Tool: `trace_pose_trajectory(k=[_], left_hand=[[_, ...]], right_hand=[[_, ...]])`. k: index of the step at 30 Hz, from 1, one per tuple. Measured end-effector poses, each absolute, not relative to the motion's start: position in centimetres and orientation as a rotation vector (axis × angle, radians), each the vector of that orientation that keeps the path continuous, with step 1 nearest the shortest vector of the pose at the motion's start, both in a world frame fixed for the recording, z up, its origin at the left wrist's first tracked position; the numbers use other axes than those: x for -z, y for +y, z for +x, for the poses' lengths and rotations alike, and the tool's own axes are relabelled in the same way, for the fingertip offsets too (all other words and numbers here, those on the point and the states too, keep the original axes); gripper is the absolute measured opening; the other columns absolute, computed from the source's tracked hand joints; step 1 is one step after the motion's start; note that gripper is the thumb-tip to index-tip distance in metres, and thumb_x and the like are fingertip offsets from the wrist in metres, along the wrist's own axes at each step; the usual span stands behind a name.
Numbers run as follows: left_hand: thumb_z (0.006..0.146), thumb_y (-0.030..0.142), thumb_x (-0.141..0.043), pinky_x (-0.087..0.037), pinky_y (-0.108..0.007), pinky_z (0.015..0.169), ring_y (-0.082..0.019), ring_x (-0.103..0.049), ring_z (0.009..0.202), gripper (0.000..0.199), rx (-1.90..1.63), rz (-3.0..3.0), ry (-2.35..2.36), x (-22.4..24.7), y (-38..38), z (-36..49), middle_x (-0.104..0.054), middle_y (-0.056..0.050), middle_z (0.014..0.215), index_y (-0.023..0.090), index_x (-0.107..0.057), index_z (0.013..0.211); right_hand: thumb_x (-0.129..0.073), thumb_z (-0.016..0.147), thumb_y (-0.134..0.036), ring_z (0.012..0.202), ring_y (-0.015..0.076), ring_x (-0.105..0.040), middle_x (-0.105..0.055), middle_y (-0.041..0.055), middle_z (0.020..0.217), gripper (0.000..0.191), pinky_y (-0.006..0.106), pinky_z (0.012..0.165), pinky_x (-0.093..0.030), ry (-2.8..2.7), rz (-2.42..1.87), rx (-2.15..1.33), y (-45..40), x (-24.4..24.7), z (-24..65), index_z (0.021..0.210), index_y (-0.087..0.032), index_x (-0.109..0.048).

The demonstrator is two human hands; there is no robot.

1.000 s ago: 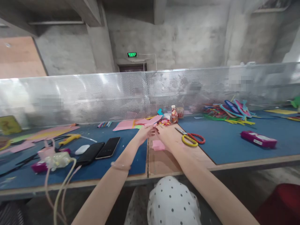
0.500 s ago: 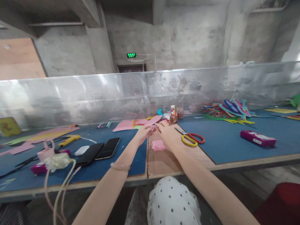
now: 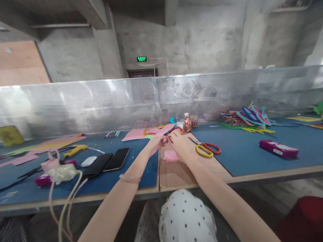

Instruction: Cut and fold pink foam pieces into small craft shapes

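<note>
Both arms reach forward over the table, and my hands meet around a small piece of pink paper [image 3: 165,139]. My left hand [image 3: 154,145] has its fingers closed on the paper's left side. From the right, my right hand [image 3: 177,141] pinches the same piece, its fingertips partly hidden behind the hand. Just below them a small stack of pink paper [image 3: 171,156] lies on the bare wooden strip. Scissors [image 3: 205,150] with one yellow and one red handle rest to the right of my right hand. Behind my hands are larger pink sheets [image 3: 136,134].
Two dark phones [image 3: 117,159], a yellow glue gun [image 3: 75,150] and a cabled power strip [image 3: 62,173] lie to the left. A small bottle [image 3: 187,123] stands at the back. A purple box [image 3: 279,149] and bundled colourful craft sticks [image 3: 232,119] are on the right. A perforated metal screen [image 3: 106,104] closes the far edge.
My fingers have shifted slightly on the pink paper, and my right hand is more curled than before. The stack and scissors lie as they did.
</note>
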State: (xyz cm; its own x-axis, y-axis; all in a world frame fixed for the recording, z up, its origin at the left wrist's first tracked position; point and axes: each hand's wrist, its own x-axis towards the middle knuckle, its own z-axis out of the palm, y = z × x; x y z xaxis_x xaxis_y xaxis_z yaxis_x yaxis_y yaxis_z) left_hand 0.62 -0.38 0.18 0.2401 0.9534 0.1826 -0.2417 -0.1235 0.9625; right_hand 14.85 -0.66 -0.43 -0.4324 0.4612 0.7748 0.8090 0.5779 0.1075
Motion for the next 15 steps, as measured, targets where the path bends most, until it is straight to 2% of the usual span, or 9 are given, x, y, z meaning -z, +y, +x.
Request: trace_pose_trajectory(k=[5,15], left_hand=[[0.062,0.019,-0.053,-0.035,-0.019,0.055,-0.008,-0.044,0.057,0.008,-1.23,1.25,0.807,-0.72,-1.02,0.81,-0.052,0.0,0.06,0.015,-0.055,0.055],[0.058,0.022,-0.053,-0.034,-0.02,0.055,-0.009,-0.041,0.056,0.01,-1.254,1.284,0.815,-0.55,-0.62,0.73,-0.046,0.0,0.058,0.015,-0.048,0.052]], right_hand=[[-0.046,0.082,-0.014,0.089,0.0197,-0.046,-0.056,0.009,0.089,0.011,0.031,0.08,-0.038,-2.038,-0.967,0.618,0.0,0.89,14.66,0.082,-0.014,-0.057],[-0.043,0.084,-0.017,0.087,0.0205,-0.047,-0.056,0.0086,0.085,0.015,0.032,0.08,-0.038,-2.076,-0.916,0.706,0.05,0.84,14.65,0.083,-0.015,-0.057]])
